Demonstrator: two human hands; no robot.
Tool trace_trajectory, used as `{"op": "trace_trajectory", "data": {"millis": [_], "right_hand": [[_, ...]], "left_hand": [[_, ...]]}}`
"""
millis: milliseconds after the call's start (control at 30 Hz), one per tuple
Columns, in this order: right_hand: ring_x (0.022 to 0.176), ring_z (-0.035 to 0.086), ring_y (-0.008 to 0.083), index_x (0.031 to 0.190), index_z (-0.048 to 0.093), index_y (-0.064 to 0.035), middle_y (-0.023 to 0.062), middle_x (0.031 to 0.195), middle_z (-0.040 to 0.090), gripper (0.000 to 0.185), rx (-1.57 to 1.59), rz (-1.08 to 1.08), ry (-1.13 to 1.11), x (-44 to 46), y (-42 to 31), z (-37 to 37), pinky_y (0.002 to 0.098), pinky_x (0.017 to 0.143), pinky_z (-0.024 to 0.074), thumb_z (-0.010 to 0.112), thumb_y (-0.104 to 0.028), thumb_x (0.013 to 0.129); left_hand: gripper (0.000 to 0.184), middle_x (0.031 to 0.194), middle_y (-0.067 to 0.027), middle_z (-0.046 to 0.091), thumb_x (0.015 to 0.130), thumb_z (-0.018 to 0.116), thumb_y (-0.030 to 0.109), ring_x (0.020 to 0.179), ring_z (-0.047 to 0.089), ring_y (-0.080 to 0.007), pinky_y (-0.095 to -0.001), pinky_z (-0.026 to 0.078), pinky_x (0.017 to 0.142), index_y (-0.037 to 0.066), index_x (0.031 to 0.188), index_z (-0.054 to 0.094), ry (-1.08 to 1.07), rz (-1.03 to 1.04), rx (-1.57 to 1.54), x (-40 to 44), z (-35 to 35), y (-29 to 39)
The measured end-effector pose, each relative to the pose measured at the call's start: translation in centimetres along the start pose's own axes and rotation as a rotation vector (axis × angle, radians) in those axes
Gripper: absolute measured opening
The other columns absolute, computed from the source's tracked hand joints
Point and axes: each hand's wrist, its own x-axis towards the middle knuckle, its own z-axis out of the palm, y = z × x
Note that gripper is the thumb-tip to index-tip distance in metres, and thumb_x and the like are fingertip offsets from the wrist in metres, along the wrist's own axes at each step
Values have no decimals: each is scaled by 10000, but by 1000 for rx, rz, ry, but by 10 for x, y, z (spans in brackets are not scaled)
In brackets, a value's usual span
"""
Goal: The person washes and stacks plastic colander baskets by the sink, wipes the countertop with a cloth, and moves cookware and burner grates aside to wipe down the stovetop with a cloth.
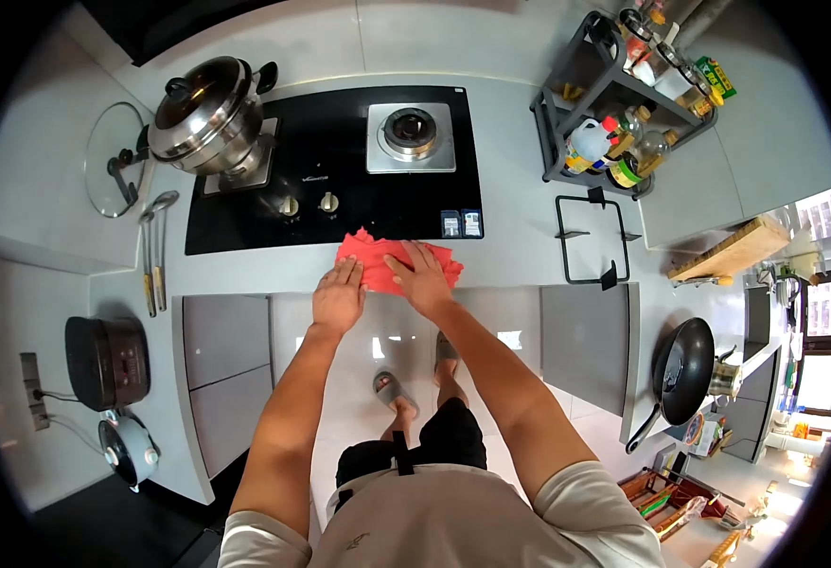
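Observation:
A red cloth (370, 250) lies spread on the grey countertop at the front edge of the black gas stove (316, 213). My left hand (340, 295) rests on the cloth's left part, its fingers stretched out forward. On the right part, my right hand (421, 277) lies flat with the thumb apart from the fingers. Parts of the cloth are hidden under both hands. Just beyond the cloth are two stove knobs, a left one (288, 206) and a right one (328, 202). The right burner (409, 133) has no pan support on it.
A lidded steel pot (207, 118) stands on the left burner. Two long-handled utensils (158, 251) and a glass lid (113, 161) are at the left. To the right are a black pan support (593, 237), a rack (576, 104) of bottles and a black wok (682, 374).

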Motion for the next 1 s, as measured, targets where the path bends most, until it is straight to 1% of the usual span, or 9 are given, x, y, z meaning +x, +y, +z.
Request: {"op": "trace_trajectory", "data": {"millis": [267, 400, 433, 533, 633, 733, 867, 900, 1000], "right_hand": [[1022, 656, 308, 1018, 760, -111, 88, 1064, 693, 160, 64, 50, 61, -4, 26, -10, 415, 841, 569, 738, -104, 859], [968, 664, 303, 971, 746, -79, 106, 992, 689, 116, 167, 12, 248, 42, 46, -35, 411, 790, 573, 736, -60, 857], [956, 657, 301, 962, 746, -67, 113, 1011, 689, 85, 413, 224, 276, 57, 43, -39, 417, 779, 563, 737, -56, 877], [941, 648, 283, 964, 761, -100, 89, 1042, 694, 77, 83, 42, 394, 93, 54, -66, 423, 792, 555, 762, -123, 892], [947, 649, 272, 976, 773, -129, 53, 1052, 704, 95, -105, 101, 106, 104, 71, -63, 417, 815, 554, 767, -155, 884], [940, 657, 266, 1024, 780, -146, 15, 1076, 719, 141, -129, -95, 151, 113, 83, -63, 407, 825, 554, 759, -170, 887], [1386, 552, 289, 1387, 674, -173, 75, 1496, 603, 435, -163, -314, -11, 144, 86, -38, 430, 1088, 482, 697, -235, 957], [1527, 408, 288, 1503, 580, -170, 90, 1626, 479, 496, -117, -354, -141, 152, 83, -34, 442, 1214, 377, 624, -273, 1020], [1520, 416, 289, 1518, 559, -158, 91, 1623, 482, 482, -154, -349, -247, 160, 73, -17, 456, 1245, 344, 573, -300, 1058]], "left_hand": [[333, 1114, -60, 685, 862, 694, 18, 1031, 652, -292, -421, 596, 833, 111, 1181, 716, -31, -37, -109, 25, -4, 5], [252, 1111, -110, 698, 899, 691, 22, 1001, 648, -347, -447, 570, 860, 58, 1146, 726, 194, 41, -192, 74, -45, 21], [253, 1122, -113, 699, 902, 686, 17, 1008, 647, -349, -448, 566, 866, 54, 1149, 726, 251, 53, -196, 92, -50, 22], [442, 1191, -79, 684, 760, 681, -89, 1123, 633, -321, -425, 564, 940, 71, 1171, 716, 391, 68, -185, 137, -51, 22], [423, 1295, -88, 684, 818, 690, -48, 1226, 623, -324, -425, 535, 1034, 72, 1223, 717, 299, 11, -177, 149, -24, 13], [423, 1357, -119, 668, 872, 673, -17, 1279, 614, -330, -427, 524, 1066, 67, 1285, 705, 234, -40, -171, 136, -6, -3], [464, 1370, -150, 656, 873, 649, -40, 1285, 612, -349, -433, 521, 1073, 28, 1332, 671, 226, -75, -191, 109, 7, -26], [482, 1374, -140, 656, 855, 650, -50, 1297, 605, -342, -432, 515, 1084, 22, 1330, 670, 246, -77, -180, 107, 12, -31], [510, 1385, -132, 650, 856, 650, -53, 1325, 591, -339, -435, 497, 1114, 14, 1361, 648, 250, -3, -140, 104, 22, -50]]}}
